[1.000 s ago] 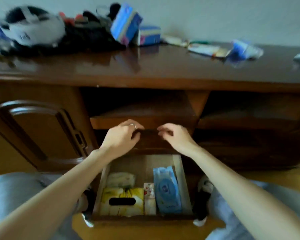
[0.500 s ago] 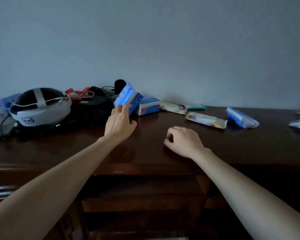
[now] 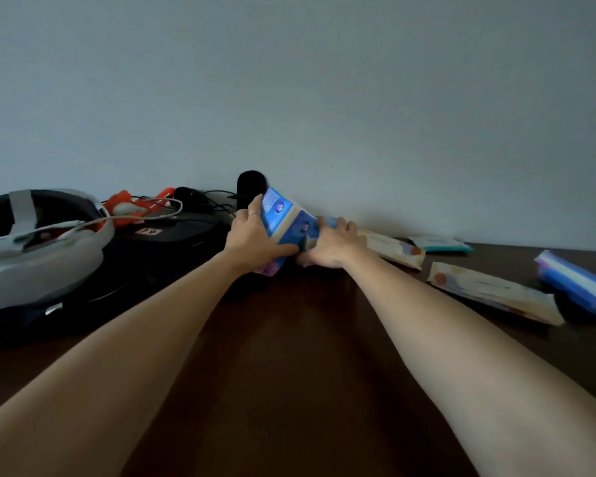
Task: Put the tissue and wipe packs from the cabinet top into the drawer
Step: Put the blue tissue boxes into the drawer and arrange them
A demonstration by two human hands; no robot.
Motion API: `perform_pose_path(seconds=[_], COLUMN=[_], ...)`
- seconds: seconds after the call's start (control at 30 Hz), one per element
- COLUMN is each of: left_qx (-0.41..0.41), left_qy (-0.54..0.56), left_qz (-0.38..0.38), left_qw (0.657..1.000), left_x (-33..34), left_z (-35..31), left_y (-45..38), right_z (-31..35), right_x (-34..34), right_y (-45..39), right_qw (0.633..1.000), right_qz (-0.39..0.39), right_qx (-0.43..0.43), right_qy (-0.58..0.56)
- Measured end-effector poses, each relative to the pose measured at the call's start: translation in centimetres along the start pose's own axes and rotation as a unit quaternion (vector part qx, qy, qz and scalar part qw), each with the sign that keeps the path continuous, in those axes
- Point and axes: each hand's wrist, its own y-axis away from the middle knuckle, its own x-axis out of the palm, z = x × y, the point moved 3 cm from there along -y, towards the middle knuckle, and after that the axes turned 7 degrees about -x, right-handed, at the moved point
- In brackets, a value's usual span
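Much is left, judging by the surface: beyond the headset at its far left, several packs lie on it, and the drawer is out of view. Right of the blue tissue pack lie two pale wipe packs, a teal pack and a blue-white pack. The left hand wraps the blue tissue pack, tilted near the wall. The right hand, fingers spread, covers a second blue pack just beside it; whether it grips is unclear.
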Motion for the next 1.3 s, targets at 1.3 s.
perform_pose_path(seconds=[1.3], left_qx=[-0.229], left_qy=[0.508], left_qz=[0.141], left_qw=[0.818], left_x=[-13.3], left_z=[-3.4], left_y=[38.1], right_z=[0.4], right_x=[-4.4], right_y=[39.1], right_qw=[0.989], right_qz=[-0.056], right_qx=[-0.04], right_qy=[-0.131])
